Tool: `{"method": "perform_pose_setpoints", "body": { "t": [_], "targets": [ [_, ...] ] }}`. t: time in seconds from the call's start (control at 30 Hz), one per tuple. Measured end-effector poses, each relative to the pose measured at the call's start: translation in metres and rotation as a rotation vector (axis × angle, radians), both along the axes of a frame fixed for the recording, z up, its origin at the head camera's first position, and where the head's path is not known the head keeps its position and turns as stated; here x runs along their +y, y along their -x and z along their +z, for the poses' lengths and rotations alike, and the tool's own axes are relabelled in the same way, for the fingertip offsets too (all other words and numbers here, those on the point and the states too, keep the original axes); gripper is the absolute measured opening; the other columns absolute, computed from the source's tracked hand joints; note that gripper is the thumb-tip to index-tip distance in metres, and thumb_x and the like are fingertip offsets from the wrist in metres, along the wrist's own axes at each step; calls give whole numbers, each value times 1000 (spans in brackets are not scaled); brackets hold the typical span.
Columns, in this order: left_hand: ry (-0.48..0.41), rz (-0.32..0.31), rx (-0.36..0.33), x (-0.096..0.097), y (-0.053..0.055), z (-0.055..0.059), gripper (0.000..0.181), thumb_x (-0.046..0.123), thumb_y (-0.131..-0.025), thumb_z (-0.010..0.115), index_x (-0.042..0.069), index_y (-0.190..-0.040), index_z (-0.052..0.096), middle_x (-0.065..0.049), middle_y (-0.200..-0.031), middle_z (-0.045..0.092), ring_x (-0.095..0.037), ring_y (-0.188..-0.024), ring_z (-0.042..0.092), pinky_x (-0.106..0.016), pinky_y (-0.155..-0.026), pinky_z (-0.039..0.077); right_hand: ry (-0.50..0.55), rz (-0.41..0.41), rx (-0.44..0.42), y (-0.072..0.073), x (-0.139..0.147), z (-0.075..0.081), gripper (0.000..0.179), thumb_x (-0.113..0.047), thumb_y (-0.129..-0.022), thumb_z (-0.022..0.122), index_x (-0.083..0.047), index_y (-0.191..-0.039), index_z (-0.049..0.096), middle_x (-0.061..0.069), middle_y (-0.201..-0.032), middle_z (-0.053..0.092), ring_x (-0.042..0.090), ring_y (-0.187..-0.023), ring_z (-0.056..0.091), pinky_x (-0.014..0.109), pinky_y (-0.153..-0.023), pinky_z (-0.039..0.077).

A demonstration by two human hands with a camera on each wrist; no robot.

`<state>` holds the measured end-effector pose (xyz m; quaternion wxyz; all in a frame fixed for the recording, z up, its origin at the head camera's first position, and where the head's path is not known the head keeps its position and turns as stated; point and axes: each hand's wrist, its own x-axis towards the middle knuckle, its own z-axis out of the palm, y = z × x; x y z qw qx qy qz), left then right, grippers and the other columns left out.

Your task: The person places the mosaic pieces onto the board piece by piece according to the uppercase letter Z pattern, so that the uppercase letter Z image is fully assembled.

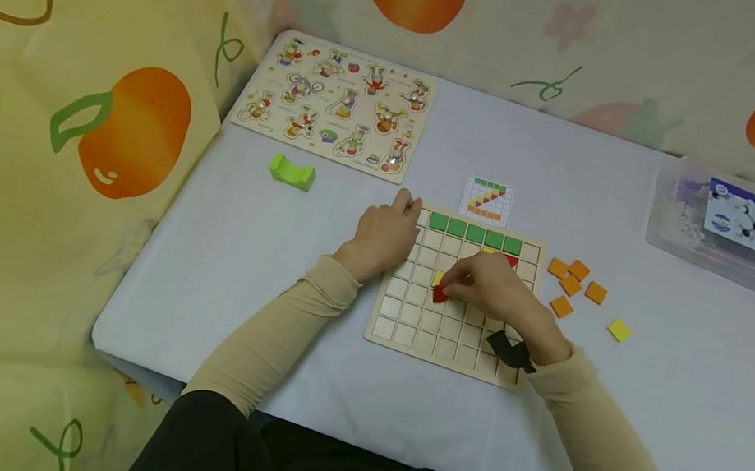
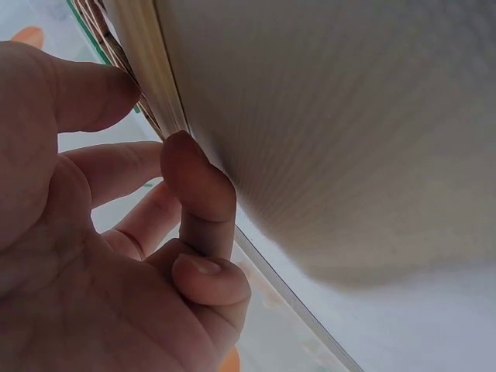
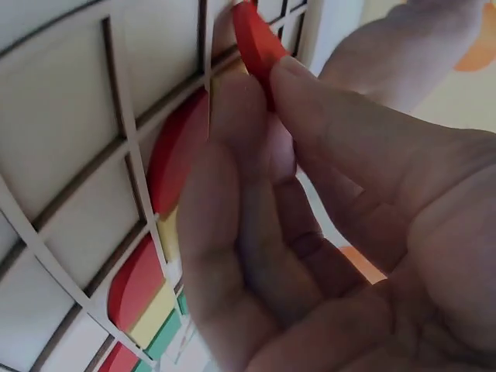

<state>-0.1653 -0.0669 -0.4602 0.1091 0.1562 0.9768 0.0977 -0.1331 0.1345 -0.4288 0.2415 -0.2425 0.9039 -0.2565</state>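
Observation:
A wooden grid board (image 1: 396, 331) lies on the table. My left hand (image 1: 384, 238) is at its left edge; in the left wrist view, curled fingers (image 2: 208, 186) and the thumb hold that edge. Over the middle of the grid, my right hand (image 1: 493, 282) pinches a red piece (image 3: 256, 43) with one curved side between thumb and fingertips. The red piece is tilted over a cell, close beside a yellow piece (image 1: 438, 278). Green tiles (image 1: 456, 227) fill much of the top row. Other red pieces (image 3: 138, 287) paired with yellow sit in cells partly hidden by the right hand.
A pattern card (image 1: 486, 201) lies just beyond the board. Several orange tiles (image 1: 571, 285) and one yellow tile (image 1: 619, 330) are to the right. Farther off are a picture puzzle board (image 1: 339, 104), a green block (image 1: 293, 172) and a clear plastic box (image 1: 739, 267). A black strap (image 1: 510, 349) hangs at the right wrist.

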Motion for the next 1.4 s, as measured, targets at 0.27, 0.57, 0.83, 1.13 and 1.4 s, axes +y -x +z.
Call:
{"method": "perform_pose_setpoints", "body": {
  "t": [0.27, 0.57, 0.83, 1.13, 1.4],
  "targets": [
    [7, 1, -7, 2, 0, 1, 56, 28, -110, 47, 2, -159, 36, -12, -145, 49, -28, -85, 69, -40, -76, 56, -126, -61, -32, -6, -6, -1, 12, -20, -92, 79, -11, -97, 84, 5, -96, 81, 15, -80, 59, 23, -67, 45],
    [2, 0, -2, 3, 0, -1, 56, 28, -110, 47, 2, -159, 36, -12, -144, 49, -28, -85, 68, -41, -77, 56, -169, -98, 23, -13, -8, -6, 14, -25, -87, 84, -15, -96, 85, 4, -100, 82, 17, -89, 67, 23, -65, 48],
    [-3, 10, -17, 3, 0, -1, 57, 28, -110, 47, 2, -160, 35, -11, -146, 48, -29, -88, 68, -42, -79, 56, -170, -81, 143, -18, -4, -6, 13, -27, -84, 86, -15, -91, 86, 3, -96, 82, 20, -90, 73, 27, -65, 52],
    [-10, 15, -18, 3, -1, 1, 57, 27, -110, 47, 1, -159, 36, -12, -146, 48, -30, -88, 69, -42, -79, 56, -192, -242, 76, -14, 46, 8, 19, -27, -88, 83, -11, -98, 85, 14, -104, 81, 21, -84, 62, 24, -58, 39],
    [9, 16, -4, 2, -1, 1, 56, 27, -110, 47, 2, -159, 37, -13, -146, 49, -31, -87, 70, -43, -78, 56, -295, -375, 59, -14, 103, 12, 28, -32, -91, 78, -10, -108, 82, 24, -115, 75, 33, -86, 64, 29, -55, 43]
  ]
}}
